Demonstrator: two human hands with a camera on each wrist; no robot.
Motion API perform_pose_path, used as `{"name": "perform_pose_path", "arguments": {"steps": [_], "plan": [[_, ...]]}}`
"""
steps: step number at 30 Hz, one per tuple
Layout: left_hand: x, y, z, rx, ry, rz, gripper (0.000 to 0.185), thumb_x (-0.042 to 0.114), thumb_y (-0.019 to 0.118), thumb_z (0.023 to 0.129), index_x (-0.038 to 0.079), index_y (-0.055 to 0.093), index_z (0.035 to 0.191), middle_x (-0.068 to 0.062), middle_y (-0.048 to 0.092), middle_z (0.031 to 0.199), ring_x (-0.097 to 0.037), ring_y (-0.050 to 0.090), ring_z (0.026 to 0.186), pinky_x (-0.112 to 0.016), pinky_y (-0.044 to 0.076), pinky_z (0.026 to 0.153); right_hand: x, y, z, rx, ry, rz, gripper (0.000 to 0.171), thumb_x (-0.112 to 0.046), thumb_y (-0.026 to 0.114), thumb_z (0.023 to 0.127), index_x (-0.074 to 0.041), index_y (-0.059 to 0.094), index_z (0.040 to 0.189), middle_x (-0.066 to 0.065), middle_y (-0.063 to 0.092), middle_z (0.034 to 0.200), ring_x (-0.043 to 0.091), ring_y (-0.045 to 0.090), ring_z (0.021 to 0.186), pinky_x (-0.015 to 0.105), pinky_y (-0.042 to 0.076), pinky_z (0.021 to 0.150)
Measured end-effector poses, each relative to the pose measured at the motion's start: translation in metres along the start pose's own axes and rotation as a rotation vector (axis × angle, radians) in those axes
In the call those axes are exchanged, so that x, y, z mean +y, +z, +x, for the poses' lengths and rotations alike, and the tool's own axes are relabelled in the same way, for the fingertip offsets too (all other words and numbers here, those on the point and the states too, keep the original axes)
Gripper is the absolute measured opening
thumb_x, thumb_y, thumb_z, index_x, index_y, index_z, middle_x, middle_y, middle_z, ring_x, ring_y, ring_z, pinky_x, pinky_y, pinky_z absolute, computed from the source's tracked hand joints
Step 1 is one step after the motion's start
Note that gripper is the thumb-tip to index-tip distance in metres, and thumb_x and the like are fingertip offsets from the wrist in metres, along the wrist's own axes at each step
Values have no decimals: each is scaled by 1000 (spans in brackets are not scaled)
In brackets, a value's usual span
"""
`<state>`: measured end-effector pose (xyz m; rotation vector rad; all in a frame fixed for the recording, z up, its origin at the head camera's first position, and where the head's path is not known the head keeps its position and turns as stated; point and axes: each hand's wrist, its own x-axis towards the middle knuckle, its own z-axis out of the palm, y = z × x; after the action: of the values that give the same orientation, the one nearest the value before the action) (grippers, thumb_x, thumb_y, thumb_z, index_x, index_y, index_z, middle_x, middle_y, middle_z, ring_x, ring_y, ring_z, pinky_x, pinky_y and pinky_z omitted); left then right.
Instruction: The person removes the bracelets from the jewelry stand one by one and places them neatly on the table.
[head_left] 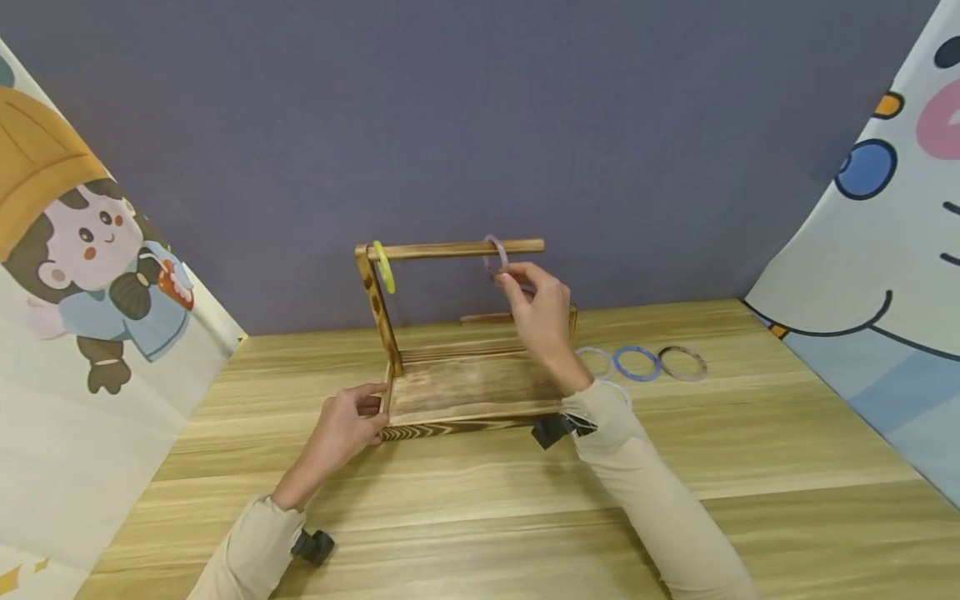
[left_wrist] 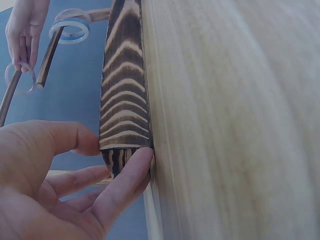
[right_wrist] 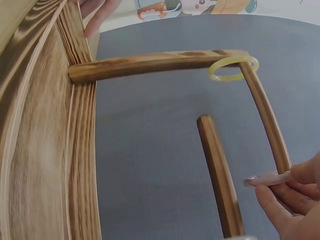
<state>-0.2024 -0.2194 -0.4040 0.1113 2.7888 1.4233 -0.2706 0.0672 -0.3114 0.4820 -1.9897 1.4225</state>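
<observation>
A burnt-wood stand [head_left: 468,392] has a left post and a top bar [head_left: 450,249]. A yellow ring [head_left: 385,267] hangs on the bar next to the post, also seen as the yellow ring [right_wrist: 232,67]. My right hand [head_left: 507,282] pinches a pale pink ring [head_left: 495,253] that sits around the bar near its free right end; the fingers [right_wrist: 280,197] hold the pink ring [right_wrist: 267,179]. My left hand [head_left: 366,414] grips the front left corner of the stand's base, thumb and fingers [left_wrist: 125,172] pinching the base edge [left_wrist: 122,100].
Three loose rings lie on the wooden table right of the stand: a white ring [head_left: 595,362], a blue ring [head_left: 637,363] and a grey-brown ring [head_left: 682,363]. A short lower rod [right_wrist: 217,170] juts out at the stand's back. Printed cloths hang at both sides.
</observation>
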Motion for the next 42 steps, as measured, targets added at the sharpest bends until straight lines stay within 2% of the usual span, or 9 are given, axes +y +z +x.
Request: {"name": "perform_pose_path", "arguments": {"steps": [5, 10, 17, 22, 30, 33, 42], "plan": [[0, 1, 0, -10, -7, -4, 53, 2, 64, 88, 2, 56, 140, -26, 66, 118, -30, 70, 99, -27, 63, 60, 8, -10, 1, 29, -32, -23, 18, -9, 65, 96, 4, 72, 106, 15, 74, 99, 25, 72, 93, 36, 63, 82], [0, 0, 1, 0, -2, 8, 53, 1, 64, 87, 2, 56, 139, -27, 66, 117, -26, 71, 88, -27, 63, 58, 14, -20, 3, 51, -38, -34, 18, -7, 66, 95, 8, 71, 105, 18, 73, 98, 29, 73, 90, 34, 63, 81], [0, 0, 1, -10, 6, -1, 53, 2, 64, 87, 1, 56, 139, -28, 66, 118, -30, 70, 98, -26, 63, 59, 18, -37, 7, 62, -65, -64, 18, -5, 65, 96, 9, 71, 105, 18, 73, 99, 29, 72, 91, 33, 62, 80], [0, 0, 1, -10, 5, -5, 53, 1, 64, 87, 1, 56, 140, -29, 66, 118, -28, 71, 92, -27, 63, 58, 19, -48, 10, 79, -71, -76, 17, -4, 65, 95, 8, 71, 105, 20, 73, 98, 32, 72, 90, 32, 62, 79], [0, 1, 0, -5, 5, -6, 53, 1, 64, 86, 1, 57, 139, -28, 66, 117, -30, 71, 94, -27, 63, 59, 21, -64, 10, 72, -61, -132, 18, -7, 66, 95, 8, 72, 105, 19, 74, 100, 32, 72, 94, 27, 62, 78], [0, 2, 1, -4, 7, -6, 53, 1, 64, 86, 1, 57, 138, -28, 67, 117, -30, 71, 94, -27, 63, 59, 21, -73, 9, 81, -55, -162, 18, -8, 67, 95, 6, 73, 104, 17, 74, 100, 29, 72, 94, 22, 61, 78], [1, 0, 0, -3, -3, -4, 53, 2, 64, 86, 1, 57, 139, -28, 66, 118, -27, 71, 91, -26, 62, 58, 17, -91, 3, 63, -63, -196, 18, -5, 65, 95, 8, 71, 106, 20, 73, 100, 32, 73, 90, 15, 59, 78]]}}
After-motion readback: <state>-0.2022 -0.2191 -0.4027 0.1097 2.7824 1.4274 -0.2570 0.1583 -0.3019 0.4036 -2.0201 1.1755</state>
